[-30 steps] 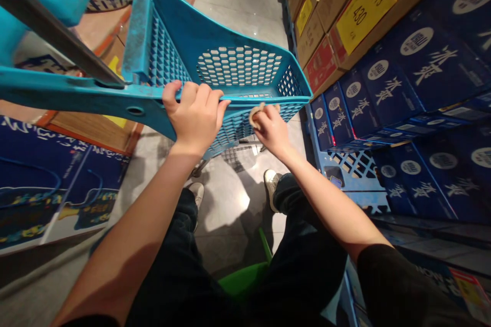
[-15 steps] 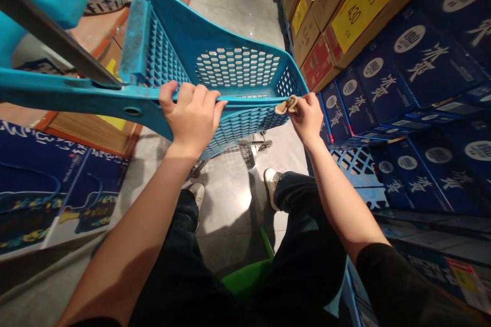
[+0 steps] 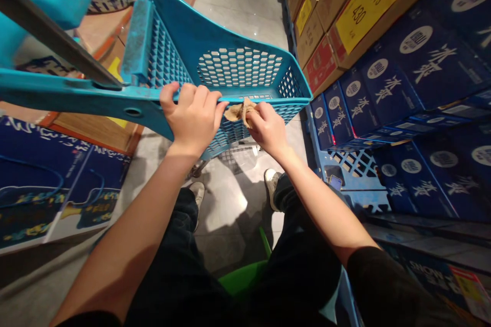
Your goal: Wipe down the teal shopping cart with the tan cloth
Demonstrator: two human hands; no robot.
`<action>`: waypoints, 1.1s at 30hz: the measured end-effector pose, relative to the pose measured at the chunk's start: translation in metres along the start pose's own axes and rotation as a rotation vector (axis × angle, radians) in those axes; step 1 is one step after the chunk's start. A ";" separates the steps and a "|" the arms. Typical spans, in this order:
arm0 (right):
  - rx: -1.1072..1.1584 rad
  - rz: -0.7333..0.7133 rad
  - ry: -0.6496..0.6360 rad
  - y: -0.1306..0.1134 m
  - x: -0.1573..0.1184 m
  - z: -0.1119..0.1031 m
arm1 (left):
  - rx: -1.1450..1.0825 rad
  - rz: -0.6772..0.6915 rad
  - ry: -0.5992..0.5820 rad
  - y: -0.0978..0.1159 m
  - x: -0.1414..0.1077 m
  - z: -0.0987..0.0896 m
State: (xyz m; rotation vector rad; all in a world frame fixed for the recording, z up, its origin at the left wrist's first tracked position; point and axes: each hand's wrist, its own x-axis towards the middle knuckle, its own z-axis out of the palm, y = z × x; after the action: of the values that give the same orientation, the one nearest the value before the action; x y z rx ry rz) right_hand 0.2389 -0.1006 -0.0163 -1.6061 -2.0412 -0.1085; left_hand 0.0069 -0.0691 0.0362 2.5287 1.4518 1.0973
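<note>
A blue plastic shopping cart (image 3: 169, 112) stands turned sideways in front of me, its perforated basket reaching to the right. My left hand (image 3: 192, 118) is wrapped over the near rim of the cart, fingers on top of the edge. Pinched in my right hand (image 3: 267, 129) is a crumpled tan cloth (image 3: 241, 112), which lies against the same rim just right of my left hand. The fingertips of my right hand are partly hidden by the cloth.
Stacked dark blue cartons (image 3: 387, 87) and brown boxes with yellow price signs (image 3: 364, 13) line the right side, partly on a blue pallet (image 3: 353, 176). Blue printed boxes (image 3: 49, 184) are at the left. Something green (image 3: 245, 278) is under my legs.
My right hand has moved left along the rim with the cloth, from the far right corner to near my left hand. My left hand has kept its hold on the rim.
</note>
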 end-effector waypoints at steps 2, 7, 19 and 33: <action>-0.035 0.031 0.004 0.012 0.003 -0.007 | -0.009 0.026 0.007 -0.002 -0.001 -0.002; -0.065 0.173 0.052 0.073 -0.003 -0.037 | 0.032 -0.033 -0.063 0.001 0.001 -0.006; -0.016 0.229 0.176 0.053 -0.007 -0.006 | -0.060 -0.013 0.019 0.000 0.003 0.012; -0.034 0.267 0.180 0.086 -0.012 -0.029 | 0.025 0.055 0.055 -0.004 0.004 0.002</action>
State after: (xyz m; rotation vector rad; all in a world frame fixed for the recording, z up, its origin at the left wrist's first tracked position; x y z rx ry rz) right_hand 0.3304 -0.0977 -0.0190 -1.8045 -1.6839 -0.1842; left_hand 0.0060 -0.0629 0.0360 2.5900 1.4261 1.1726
